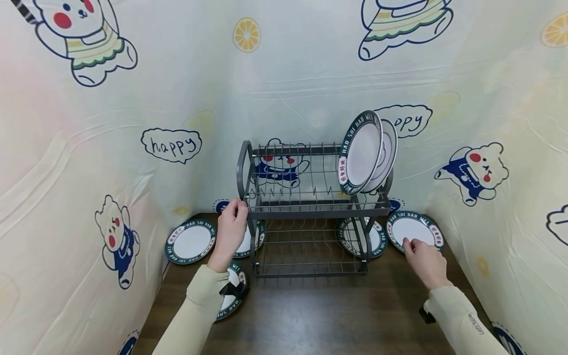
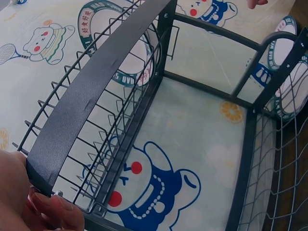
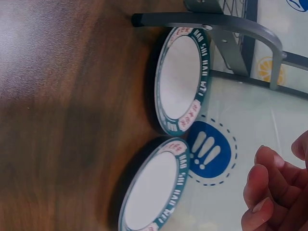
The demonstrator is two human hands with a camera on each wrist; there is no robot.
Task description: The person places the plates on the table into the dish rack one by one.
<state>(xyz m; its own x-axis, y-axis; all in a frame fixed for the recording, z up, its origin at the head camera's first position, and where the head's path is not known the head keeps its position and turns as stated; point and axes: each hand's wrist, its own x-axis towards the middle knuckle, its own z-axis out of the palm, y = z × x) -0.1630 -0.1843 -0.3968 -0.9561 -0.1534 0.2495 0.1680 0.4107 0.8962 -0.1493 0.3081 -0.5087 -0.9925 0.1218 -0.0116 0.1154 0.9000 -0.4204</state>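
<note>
A two-tier dark grey dish rack (image 1: 319, 213) stands on the brown table. My left hand (image 1: 230, 224) grips the left end of its upper tier, the fingers curled at the bar's corner (image 2: 41, 180) in the left wrist view. Two white plates with green lettered rims, the front plate (image 1: 361, 153) overlapping the other, stand upright at the upper tier's right end. My right hand (image 1: 427, 264) hovers by a flat-looking plate (image 1: 410, 229) right of the rack. Its fingers (image 3: 257, 185) are loosely bent and hold nothing in the right wrist view.
More matching plates lie around the rack: a left plate (image 1: 191, 241), one partly behind the rack's left leg (image 1: 244, 246), one behind its right leg (image 1: 376, 241), and one under my left forearm (image 1: 235, 276). Cartoon-printed cloth (image 1: 284, 74) rises behind and beside the table (image 1: 310, 315).
</note>
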